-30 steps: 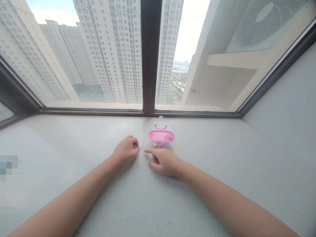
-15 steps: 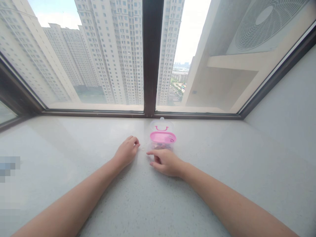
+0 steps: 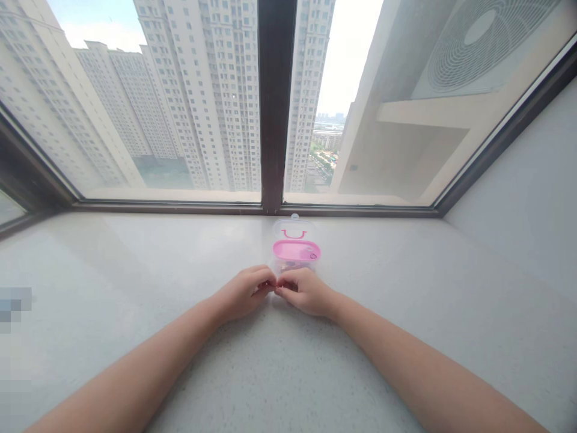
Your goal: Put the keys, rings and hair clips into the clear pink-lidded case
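My left hand (image 3: 247, 291) and my right hand (image 3: 308, 291) meet fingertip to fingertip just above the pale speckled surface. Each is closed in a pinch, thumb against fingers. Whatever lies between the fingertips is too small to make out. Right behind my right hand stands a small clear container with a pink tray-like top (image 3: 291, 249). Its transparent lid (image 3: 295, 227), with a pink curved handle, is tipped open toward the window. Small dark and reddish items show dimly through the container's wall, their lower part hidden by my right hand.
A brown window frame (image 3: 180, 208) runs along the back of the pale sill (image 3: 279, 373), with an upright bar (image 3: 276, 108) in the middle. A white wall (image 3: 527, 174) bounds the right side. A blurred patch (image 3: 13, 304) sits at the left edge.
My left hand has moved right and slightly nearer to meet my right hand. My right hand's pointing finger has bent into a pinch. The tiny pale loop between them is no longer visible on the surface.
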Motion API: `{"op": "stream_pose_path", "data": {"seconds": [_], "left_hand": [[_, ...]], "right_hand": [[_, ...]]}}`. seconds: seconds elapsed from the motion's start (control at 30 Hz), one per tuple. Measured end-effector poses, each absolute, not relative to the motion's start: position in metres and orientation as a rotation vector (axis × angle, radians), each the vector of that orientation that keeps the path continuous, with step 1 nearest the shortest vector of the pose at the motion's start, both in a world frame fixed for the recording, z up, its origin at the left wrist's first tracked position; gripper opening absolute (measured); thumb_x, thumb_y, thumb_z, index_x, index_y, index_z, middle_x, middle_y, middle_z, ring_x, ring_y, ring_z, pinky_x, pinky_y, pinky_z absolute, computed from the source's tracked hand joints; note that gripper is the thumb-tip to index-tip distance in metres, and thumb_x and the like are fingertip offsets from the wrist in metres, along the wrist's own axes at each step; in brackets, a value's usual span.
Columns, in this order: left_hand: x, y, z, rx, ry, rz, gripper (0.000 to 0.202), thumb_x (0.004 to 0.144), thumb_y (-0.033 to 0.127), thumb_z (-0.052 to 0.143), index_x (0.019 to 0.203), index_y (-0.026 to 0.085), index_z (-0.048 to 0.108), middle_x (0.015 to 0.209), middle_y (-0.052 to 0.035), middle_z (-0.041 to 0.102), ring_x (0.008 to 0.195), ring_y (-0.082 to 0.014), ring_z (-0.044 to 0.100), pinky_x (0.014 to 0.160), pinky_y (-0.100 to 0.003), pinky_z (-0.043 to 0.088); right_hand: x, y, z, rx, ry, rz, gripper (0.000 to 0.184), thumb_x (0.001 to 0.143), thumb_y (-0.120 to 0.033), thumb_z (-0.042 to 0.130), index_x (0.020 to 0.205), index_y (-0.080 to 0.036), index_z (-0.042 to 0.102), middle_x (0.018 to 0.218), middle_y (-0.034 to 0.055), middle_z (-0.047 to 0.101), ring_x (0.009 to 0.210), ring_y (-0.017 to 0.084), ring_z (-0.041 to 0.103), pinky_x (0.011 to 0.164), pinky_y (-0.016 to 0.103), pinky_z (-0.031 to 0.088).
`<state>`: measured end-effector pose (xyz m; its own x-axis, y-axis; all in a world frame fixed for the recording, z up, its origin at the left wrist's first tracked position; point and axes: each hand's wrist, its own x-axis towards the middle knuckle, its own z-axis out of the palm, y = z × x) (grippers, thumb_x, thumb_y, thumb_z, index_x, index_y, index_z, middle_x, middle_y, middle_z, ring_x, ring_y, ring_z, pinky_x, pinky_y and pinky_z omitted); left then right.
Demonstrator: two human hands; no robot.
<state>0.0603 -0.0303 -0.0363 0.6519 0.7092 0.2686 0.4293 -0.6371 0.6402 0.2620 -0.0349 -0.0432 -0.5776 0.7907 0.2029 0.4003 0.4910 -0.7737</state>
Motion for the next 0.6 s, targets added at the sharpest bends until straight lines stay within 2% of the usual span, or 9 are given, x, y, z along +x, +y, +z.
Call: {"op": "stream_pose_path", "data": {"seconds": [0.23,0.4,0.6], "left_hand": [[0.0586,-0.0256,-0.0392,2.167,0.993,0.677,0.01,0.082,0.024,0.055,0.082,0.017,0.062,0.072,-0.0008,0.06,0.065,-0.0125,0.051,0.062,-0.022,0.04],[0.0579,-0.0234,-0.0371,1.905,0.984,0.659,0.012,0.077,0.024,0.06,0.081,0.014,0.065,0.07,-0.002,0.064,0.066,-0.014,0.056,0.062,-0.024,0.043],[0.0568,-0.0201,-0.0362,1.862,0.943,0.663,0.017,0.077,0.022,0.06,0.087,0.013,0.071,0.078,-0.0049,0.068,0.071,-0.0159,0.06,0.066,-0.025,0.045]], "right_hand": [[0.2616,-0.0349,-0.0398,-0.96,-2.245,0.902,0.025,0.087,-0.022,0.053,0.064,-0.016,0.058,0.056,-0.0026,0.049,0.055,0.01,0.042,0.054,0.023,0.033],[0.2624,-0.0331,-0.0438,-0.978,-2.211,0.923,0.016,0.084,-0.019,0.055,0.071,-0.016,0.062,0.06,-0.0023,0.051,0.057,0.01,0.043,0.053,0.023,0.033],[0.2641,-0.031,-0.0426,-0.951,-2.089,1.134,0.011,0.082,-0.018,0.056,0.076,-0.015,0.065,0.059,-0.0018,0.054,0.054,0.01,0.047,0.053,0.022,0.036]]}}
